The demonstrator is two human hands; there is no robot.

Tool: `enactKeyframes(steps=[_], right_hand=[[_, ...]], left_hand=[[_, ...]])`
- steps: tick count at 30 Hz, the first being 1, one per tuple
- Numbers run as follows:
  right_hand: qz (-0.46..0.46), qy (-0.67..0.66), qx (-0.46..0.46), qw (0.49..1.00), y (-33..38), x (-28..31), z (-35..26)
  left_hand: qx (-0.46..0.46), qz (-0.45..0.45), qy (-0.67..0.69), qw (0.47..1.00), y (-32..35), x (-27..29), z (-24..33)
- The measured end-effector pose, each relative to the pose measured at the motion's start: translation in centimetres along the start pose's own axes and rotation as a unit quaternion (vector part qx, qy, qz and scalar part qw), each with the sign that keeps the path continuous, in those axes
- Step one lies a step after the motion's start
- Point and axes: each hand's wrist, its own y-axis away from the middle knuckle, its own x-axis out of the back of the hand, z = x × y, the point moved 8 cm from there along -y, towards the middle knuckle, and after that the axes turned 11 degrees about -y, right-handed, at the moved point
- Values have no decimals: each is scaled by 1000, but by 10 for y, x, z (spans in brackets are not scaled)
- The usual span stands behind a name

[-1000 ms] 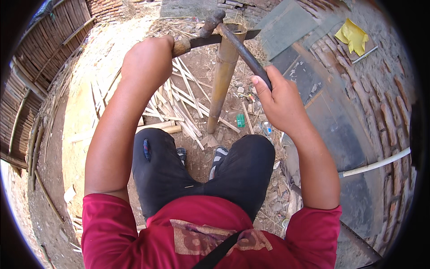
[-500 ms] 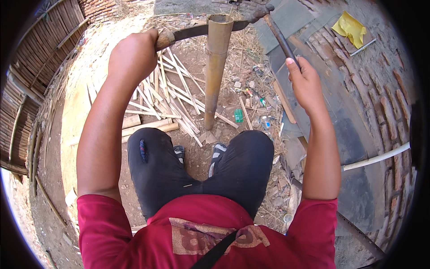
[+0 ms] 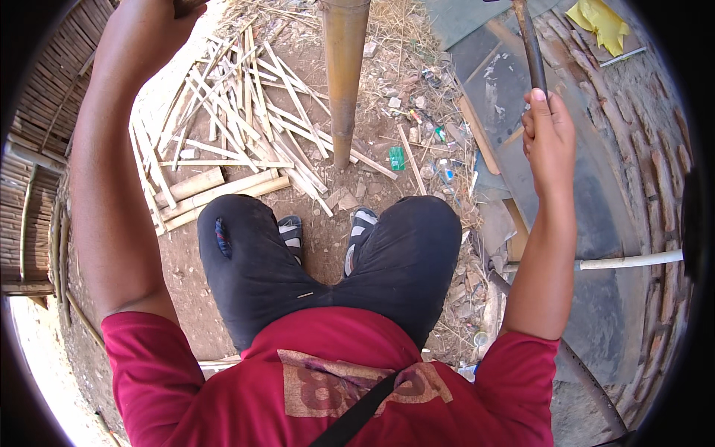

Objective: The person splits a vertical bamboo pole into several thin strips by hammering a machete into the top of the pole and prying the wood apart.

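A thick brown bamboo pole (image 3: 345, 74) stands upright on the ground in front of my knees, its top cut off by the upper edge of the view. My left hand (image 3: 153, 33) is raised at the upper left, closed round the handle of a machete; only a dark bit of the handle shows and the blade is out of view. On the right, my right hand (image 3: 551, 138) grips a hammer by its dark shaft (image 3: 530, 48). The hammer's head is mostly beyond the upper edge, apart from the pole's visible part.
Split bamboo strips (image 3: 249, 97) lie heaped left of the pole, with thicker bamboo pieces (image 3: 223, 197) nearer me. Dark sheets (image 3: 514, 112) and a brick wall (image 3: 633, 141) run along the right. A yellow wrapper (image 3: 599, 26) lies at the far right; a woven bamboo fence (image 3: 45, 112) stands left.
Both hands have moved outward, the left one also up, so the machete blade has left the view. The hammer has swung right, away from the blade tip. The view has shifted downward.
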Motion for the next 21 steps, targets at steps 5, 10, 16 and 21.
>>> enactKeyframes(steps=[5,10,16,21], right_hand=[[9,-21,-27,999,0,6,25],[16,-19,-41,999,0,8,40],[5,-24,-47,999,5,2,51],[-24,-37,-48,998,7,-8,52]], left_hand=[[19,89,5,996,-1,31,20],[-43,153,13,987,6,28,41],[13,63,48,997,-22,-53,8],[40,76,67,994,-25,-37,-1]])
